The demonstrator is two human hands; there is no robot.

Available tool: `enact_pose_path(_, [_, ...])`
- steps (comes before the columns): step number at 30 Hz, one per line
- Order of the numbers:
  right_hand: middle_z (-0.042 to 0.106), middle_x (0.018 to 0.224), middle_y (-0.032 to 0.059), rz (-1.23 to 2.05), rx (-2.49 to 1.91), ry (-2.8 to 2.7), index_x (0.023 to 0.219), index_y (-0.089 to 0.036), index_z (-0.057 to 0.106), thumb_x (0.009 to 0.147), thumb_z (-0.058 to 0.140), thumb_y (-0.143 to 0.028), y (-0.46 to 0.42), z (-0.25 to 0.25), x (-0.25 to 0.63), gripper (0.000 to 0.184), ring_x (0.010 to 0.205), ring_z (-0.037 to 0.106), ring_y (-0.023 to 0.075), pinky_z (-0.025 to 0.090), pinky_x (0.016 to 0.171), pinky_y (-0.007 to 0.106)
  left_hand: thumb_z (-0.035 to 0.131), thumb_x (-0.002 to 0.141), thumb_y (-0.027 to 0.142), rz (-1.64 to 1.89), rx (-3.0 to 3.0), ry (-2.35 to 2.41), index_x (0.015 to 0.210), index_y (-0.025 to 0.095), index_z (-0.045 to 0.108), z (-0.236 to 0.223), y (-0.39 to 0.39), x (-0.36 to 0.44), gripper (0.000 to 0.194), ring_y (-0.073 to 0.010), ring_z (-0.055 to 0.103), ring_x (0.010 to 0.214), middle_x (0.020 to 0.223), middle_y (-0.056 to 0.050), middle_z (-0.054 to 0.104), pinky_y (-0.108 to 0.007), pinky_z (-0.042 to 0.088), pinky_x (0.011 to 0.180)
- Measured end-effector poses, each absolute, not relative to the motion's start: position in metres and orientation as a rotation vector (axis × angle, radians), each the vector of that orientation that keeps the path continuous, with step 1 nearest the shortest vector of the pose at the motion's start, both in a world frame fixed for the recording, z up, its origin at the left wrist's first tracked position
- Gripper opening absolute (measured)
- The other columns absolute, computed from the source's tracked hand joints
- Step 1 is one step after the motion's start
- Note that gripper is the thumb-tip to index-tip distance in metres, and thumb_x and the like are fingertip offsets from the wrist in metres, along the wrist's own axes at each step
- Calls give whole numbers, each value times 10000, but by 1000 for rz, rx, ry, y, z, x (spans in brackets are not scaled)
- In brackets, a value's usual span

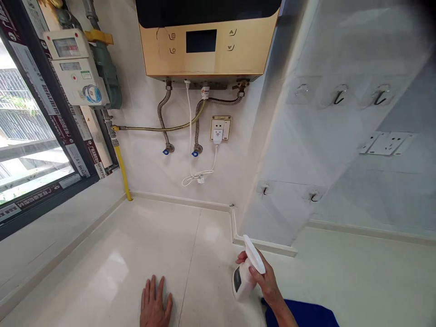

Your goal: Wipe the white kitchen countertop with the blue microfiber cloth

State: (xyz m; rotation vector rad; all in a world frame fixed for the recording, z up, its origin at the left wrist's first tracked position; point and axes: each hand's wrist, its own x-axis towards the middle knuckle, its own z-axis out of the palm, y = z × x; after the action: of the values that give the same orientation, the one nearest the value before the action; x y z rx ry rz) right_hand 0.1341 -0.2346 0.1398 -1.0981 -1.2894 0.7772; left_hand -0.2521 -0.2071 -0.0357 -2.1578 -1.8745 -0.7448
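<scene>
My right hand is wrapped round the neck of a white spray bottle with a dark label and a white trigger head. The bottle tilts, its nozzle pointing up and toward the wall; whether its base touches the surface I cannot tell. My left hand lies with its fingers stretched out over the pale glossy countertop, holding nothing. Part of a dark blue cloth-like thing shows beneath my right forearm.
A gold water heater hangs on the wall, with metal hoses and a plugged-in white cord below. A gas meter and yellow pipe stand by the window at left. Clear adhesive hooks line the jutting wall at right.
</scene>
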Motion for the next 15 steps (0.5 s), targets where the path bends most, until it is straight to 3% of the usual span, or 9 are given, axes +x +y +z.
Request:
enact_pose_path(4, [674,876,44,828,-1157,-1221,1296,-229,548,848,642,-547,-233,144,129,558,819,666,243,546,767,375,428,942,427,-724,-2161,-1874,1482,207,432,-33,-209,-252,583,-329,304,1497,1603,-160,362,-575,399,1169])
enact_pose_path(9, [661,812,18,783,-1172,-1213,1237,-225,546,856,642,-536,-226,142,119,502,761,649,216,539,745,351,442,938,417,-728,-2157,-1861,1469,196,452,-35,-209,-252,576,-341,303,1496,1603,-169,357,-583,402,1166])
enact_pose_path(15, [723,992,78,861,-1151,-1275,1218,-225,593,855,646,-533,-222,139,118,480,838,685,239,560,821,391,467,926,389,-742,-2140,-1872,1456,204,475,-37,-210,-248,561,-350,331,1482,1592,-168,378,-586,402,1164])
